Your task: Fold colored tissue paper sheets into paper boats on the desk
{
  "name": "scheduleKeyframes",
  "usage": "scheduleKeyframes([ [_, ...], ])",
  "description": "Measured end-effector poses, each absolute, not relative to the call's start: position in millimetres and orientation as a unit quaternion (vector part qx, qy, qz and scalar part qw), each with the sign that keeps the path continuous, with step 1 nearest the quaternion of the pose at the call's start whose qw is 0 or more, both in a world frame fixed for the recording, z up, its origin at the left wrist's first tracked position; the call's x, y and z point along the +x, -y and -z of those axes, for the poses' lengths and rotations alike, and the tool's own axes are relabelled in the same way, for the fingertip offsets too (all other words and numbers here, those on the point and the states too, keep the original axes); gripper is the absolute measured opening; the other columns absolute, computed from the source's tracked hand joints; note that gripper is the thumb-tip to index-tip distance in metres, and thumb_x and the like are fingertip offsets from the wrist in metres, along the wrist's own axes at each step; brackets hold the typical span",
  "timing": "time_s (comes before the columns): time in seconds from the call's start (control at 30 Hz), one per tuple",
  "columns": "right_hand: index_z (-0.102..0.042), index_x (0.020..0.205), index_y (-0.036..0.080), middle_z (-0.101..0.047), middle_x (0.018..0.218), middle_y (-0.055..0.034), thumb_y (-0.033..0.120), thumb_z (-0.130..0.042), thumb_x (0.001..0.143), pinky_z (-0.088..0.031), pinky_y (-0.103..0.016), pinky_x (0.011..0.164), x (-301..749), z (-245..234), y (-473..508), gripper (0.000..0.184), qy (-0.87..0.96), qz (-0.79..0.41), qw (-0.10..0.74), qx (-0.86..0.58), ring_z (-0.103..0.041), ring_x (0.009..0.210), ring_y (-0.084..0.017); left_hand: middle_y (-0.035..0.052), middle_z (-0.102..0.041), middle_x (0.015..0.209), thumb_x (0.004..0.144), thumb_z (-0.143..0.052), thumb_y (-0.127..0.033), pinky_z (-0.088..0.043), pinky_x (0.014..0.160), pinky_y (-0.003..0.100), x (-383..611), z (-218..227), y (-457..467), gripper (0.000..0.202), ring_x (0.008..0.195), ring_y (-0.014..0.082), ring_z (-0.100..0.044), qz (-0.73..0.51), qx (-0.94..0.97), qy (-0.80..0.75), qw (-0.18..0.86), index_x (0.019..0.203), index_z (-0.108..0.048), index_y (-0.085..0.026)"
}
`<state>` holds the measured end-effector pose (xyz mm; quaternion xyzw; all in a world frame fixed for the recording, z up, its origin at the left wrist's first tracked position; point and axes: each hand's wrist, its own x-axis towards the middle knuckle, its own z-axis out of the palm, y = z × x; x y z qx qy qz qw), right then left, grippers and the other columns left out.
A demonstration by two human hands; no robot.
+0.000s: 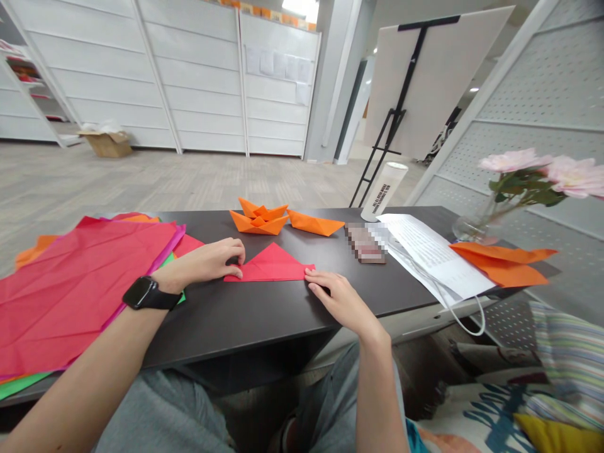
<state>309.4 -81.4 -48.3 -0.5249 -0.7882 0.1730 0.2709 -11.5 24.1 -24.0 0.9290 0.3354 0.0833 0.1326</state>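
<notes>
A red paper folded into a flat triangle (271,264) lies on the dark table (245,311) in front of me. My left hand (210,261), a black watch on its wrist, rests at the triangle's left corner with fingers curled and a fingertip pressing the paper. My right hand (337,299) lies palm down at the triangle's right corner, fingers stretched out and touching the paper's edge. Neither hand lifts the paper.
A stack of coloured paper sheets (75,283), red on top, covers the table's left. Orange folded boats (259,220) and an orange folded piece (315,223) sit behind. To the right are a printed sheet (431,255), orange paper (507,264), a white cylinder (384,192) and a flower vase (476,226).
</notes>
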Motion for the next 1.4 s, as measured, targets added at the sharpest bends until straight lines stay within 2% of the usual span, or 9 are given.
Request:
scheduleKeyframes([
  [0.13,-0.066,0.125,0.027,-0.062,0.135,-0.0030,0.028,-0.049,0.098,-0.039,-0.044,0.111,311.3,48.8,82.3,0.032,0.791,-0.184,0.271,-0.518,-0.056,0.127,-0.022,0.0056,-0.060,0.100,0.087,-0.053,-0.021,-0.045,0.082,0.031,-11.7,22.4,-18.4,0.008,0.092,0.0213,-0.057,-0.093,0.932,-0.327,0.124,0.093,-0.057,-0.021],
  [0.33,-0.066,0.125,0.027,-0.060,0.136,-0.0035,0.027,-0.049,0.098,-0.037,-0.044,0.111,312.2,50.0,82.1,0.032,0.792,-0.189,0.264,-0.518,-0.054,0.129,-0.022,0.0069,-0.059,0.103,0.076,-0.047,-0.006,-0.045,0.086,0.032,-10.5,15.8,-10.7,0.027,0.096,0.0219,-0.057,-0.085,0.937,-0.318,0.117,0.096,-0.057,-0.020],
  [0.47,-0.066,0.125,0.027,-0.061,0.135,-0.0034,0.027,-0.050,0.098,-0.038,-0.044,0.110,311.4,49.2,82.3,0.031,0.790,-0.187,0.267,-0.520,-0.055,0.128,-0.022,0.0076,-0.060,0.099,0.087,-0.049,-0.021,-0.046,0.083,0.034,-5.5,18.0,-12.0,0.015,0.091,0.0230,-0.058,-0.085,0.926,-0.354,0.097,0.097,-0.059,-0.019],
  [0.6,-0.068,0.123,0.027,-0.064,0.132,-0.0031,0.027,-0.052,0.097,-0.039,-0.043,0.109,309.2,46.3,83.8,0.030,0.786,-0.186,0.272,-0.523,-0.058,0.125,-0.022,0.0078,-0.061,0.100,0.089,-0.053,-0.054,-0.045,0.084,0.035,4.4,25.5,-14.1,0.039,0.093,0.0249,-0.060,-0.086,0.917,-0.377,0.095,0.101,-0.062,-0.019],
  [0.73,-0.068,0.122,0.026,-0.065,0.131,-0.0025,0.026,-0.052,0.097,-0.039,-0.042,0.109,307.8,44.1,85.2,0.029,0.784,-0.183,0.271,-0.528,-0.058,0.124,-0.022,0.0090,-0.061,0.101,0.082,-0.055,-0.068,-0.045,0.084,0.036,10.9,32.4,-15.4,0.055,0.094,0.0266,-0.060,-0.100,0.915,-0.380,0.090,0.101,-0.060,-0.017],
  [0.87,-0.066,0.124,0.026,-0.064,0.132,-0.0030,0.026,-0.052,0.097,-0.039,-0.042,0.109,308.8,44.6,85.2,0.030,0.788,-0.182,0.268,-0.523,-0.057,0.124,-0.022,0.0099,-0.060,0.101,0.080,-0.057,-0.070,-0.044,0.082,0.037,13.8,36.0,-14.9,0.057,0.093,0.0279,-0.058,-0.120,0.908,-0.394,0.077,0.099,-0.059,-0.016],
  [1.07,-0.066,0.124,0.025,-0.064,0.132,-0.0044,0.026,-0.053,0.097,-0.039,-0.043,0.109,310.9,46.4,84.5,0.031,0.795,-0.177,0.270,-0.514,-0.057,0.125,-0.023,0.0078,-0.058,0.096,0.081,-0.058,-0.065,-0.045,0.076,0.035,18.8,37.0,-13.8,0.050,0.086,0.0247,-0.056,-0.139,0.888,-0.418,0.132,0.096,-0.053,-0.018],
  [1.2,-0.070,0.117,0.025,-0.068,0.125,-0.0043,0.022,-0.051,0.097,-0.043,-0.036,0.104,310.2,43.9,83.7,0.027,0.786,-0.170,0.313,-0.506,-0.061,0.117,-0.020,0.0065,-0.059,0.093,0.076,-0.064,-0.065,-0.044,0.070,0.033,21.0,34.2,-13.6,0.050,0.081,0.0245,-0.058,-0.141,0.883,-0.428,0.133,0.093,-0.051,-0.020],
  [1.4,-0.066,0.114,0.025,-0.067,0.114,-0.0033,0.014,-0.057,0.091,-0.047,-0.031,0.093,309.9,45.6,80.6,0.027,0.747,-0.163,0.372,-0.526,-0.064,0.105,-0.018,0.0092,-0.066,0.102,0.081,-0.060,-0.062,-0.045,0.077,0.034,20.9,32.7,-9.6,0.047,0.092,0.0298,-0.064,-0.127,0.893,-0.410,0.134,0.104,-0.055,-0.022],
])
